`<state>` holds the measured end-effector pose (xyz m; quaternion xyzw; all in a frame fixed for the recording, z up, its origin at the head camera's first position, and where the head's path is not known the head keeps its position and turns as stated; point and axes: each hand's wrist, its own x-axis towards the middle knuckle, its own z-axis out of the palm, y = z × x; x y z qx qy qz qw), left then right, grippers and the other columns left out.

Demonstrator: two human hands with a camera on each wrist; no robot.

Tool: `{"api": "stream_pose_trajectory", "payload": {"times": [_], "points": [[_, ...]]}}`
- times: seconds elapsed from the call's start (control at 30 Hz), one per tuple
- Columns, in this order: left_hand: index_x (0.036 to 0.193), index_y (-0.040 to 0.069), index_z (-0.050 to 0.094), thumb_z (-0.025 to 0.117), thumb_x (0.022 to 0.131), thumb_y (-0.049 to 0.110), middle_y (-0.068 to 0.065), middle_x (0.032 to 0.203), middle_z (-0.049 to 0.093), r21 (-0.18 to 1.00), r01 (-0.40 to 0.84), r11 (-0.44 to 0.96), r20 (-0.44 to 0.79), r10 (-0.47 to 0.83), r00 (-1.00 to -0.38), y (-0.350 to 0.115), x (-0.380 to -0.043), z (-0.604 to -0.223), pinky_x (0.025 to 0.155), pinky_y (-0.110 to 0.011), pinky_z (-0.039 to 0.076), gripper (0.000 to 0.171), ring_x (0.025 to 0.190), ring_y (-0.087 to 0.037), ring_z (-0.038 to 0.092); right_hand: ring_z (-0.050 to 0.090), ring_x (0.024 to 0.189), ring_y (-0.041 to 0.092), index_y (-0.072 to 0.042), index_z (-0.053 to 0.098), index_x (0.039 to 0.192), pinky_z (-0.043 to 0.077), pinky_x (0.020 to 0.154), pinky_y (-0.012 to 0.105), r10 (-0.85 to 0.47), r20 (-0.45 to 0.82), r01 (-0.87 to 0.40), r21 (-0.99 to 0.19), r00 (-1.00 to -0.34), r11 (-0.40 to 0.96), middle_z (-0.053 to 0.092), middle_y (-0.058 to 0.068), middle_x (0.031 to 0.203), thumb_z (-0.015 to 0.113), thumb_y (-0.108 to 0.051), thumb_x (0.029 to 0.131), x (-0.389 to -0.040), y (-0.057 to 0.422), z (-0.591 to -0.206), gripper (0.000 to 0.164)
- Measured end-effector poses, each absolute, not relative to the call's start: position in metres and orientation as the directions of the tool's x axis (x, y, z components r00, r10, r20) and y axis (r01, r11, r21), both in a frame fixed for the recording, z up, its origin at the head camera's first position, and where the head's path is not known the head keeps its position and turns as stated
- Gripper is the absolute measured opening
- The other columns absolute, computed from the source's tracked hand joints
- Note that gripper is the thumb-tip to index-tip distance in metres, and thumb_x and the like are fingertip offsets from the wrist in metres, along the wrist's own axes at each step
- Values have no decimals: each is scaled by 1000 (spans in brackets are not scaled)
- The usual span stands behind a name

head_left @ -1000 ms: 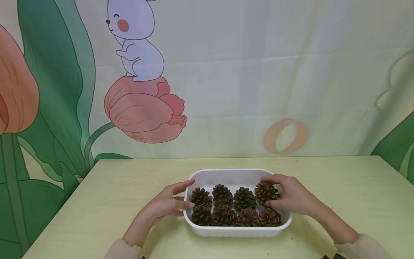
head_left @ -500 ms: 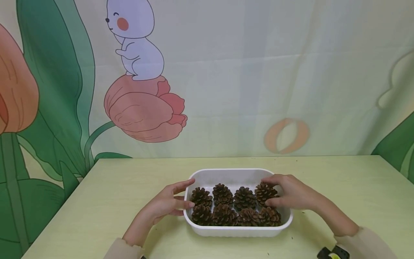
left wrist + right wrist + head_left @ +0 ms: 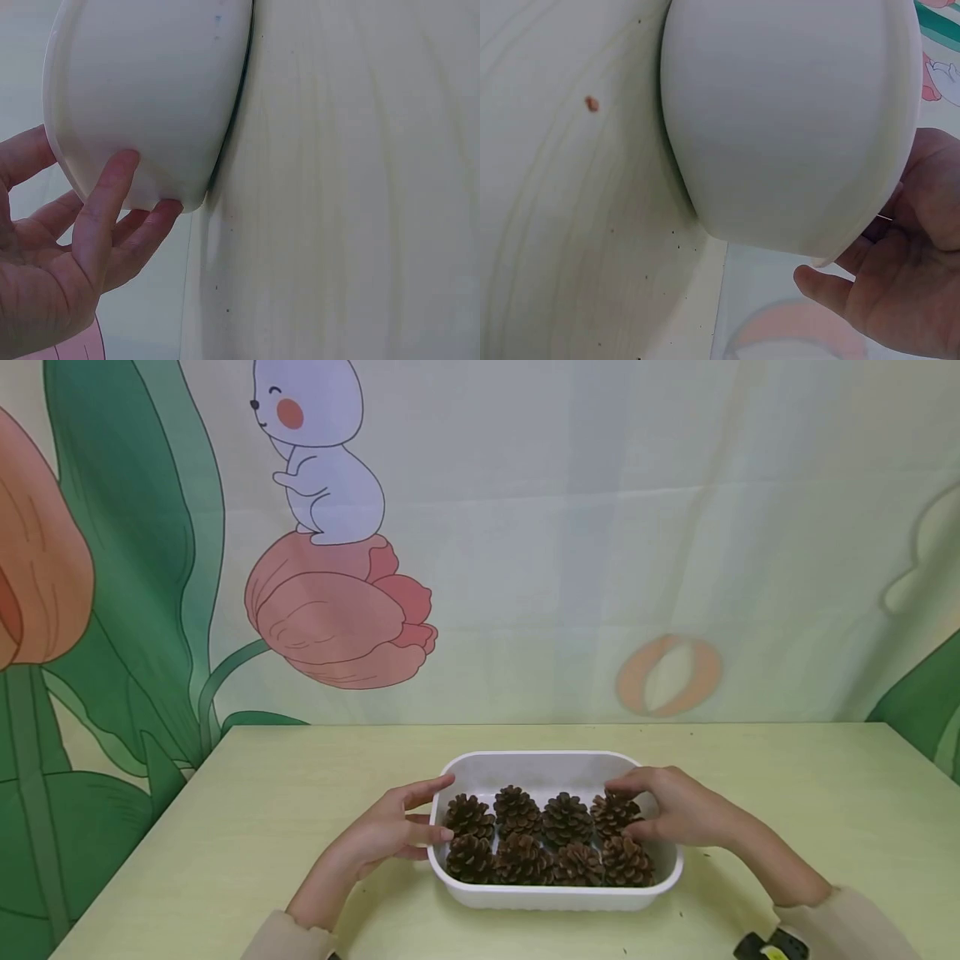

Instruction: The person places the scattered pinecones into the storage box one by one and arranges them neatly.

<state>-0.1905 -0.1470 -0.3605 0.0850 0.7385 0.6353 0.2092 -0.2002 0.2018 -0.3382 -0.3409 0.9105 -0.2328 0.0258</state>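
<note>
A white plastic tub (image 3: 555, 897) stands on the table with several brown pine cones in two rows inside. At the tub's left end, my left hand (image 3: 386, 825) grips the wall, with fingertips over the rim and other fingers against the outside. The left wrist view shows those fingers (image 3: 112, 187) on the smooth outer wall. My right hand (image 3: 678, 810) reaches over the right rim and holds the back-right pine cone (image 3: 613, 814) between thumb and fingers. Just in front of it sits another pine cone (image 3: 628, 862). In the right wrist view the tub's wall hides the right fingertips.
The pale yellow table (image 3: 300, 793) extends to both sides of the tub, with small dark crumbs scattered near its right end. Behind the table hangs a printed cloth (image 3: 510, 568) with a rabbit and tulips.
The right hand has shifted slightly at the back-right pine cone. The front-right pine cone sits a little higher and more upright. The left hand keeps its place on the tub.
</note>
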Motion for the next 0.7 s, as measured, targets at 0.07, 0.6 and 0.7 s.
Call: {"api": "stream_pose_trajectory", "payload": {"times": [0.07,0.6,0.7], "points": [[141,8,33,65,79,-3,-30,137,32,975,-138,177,-198,395,-897,-147,-190,-361,76,-45,53,70,107,-32,55,58,99,32,8,57,116,47,86,47,-627,109,-602,-447,-771,662,60,18,113,74,-14,73,-199,202,-338,51],[141,8,33,67,81,8,-26,139,32,963,-61,264,-169,409,-897,-150,-186,-354,75,-42,54,69,108,-32,55,57,104,31,5,55,120,45,88,48,-612,192,-617,-483,-767,622,60,15,115,73,-17,76,-188,207,-332,52],[141,9,35,68,81,11,-24,139,33,956,-42,289,-159,392,-906,-152,-183,-350,74,-40,55,68,112,-35,52,57,104,30,4,56,119,45,88,47,-602,209,-616,-489,-771,618,61,14,115,73,-19,77,-185,209,-330,52]]}}
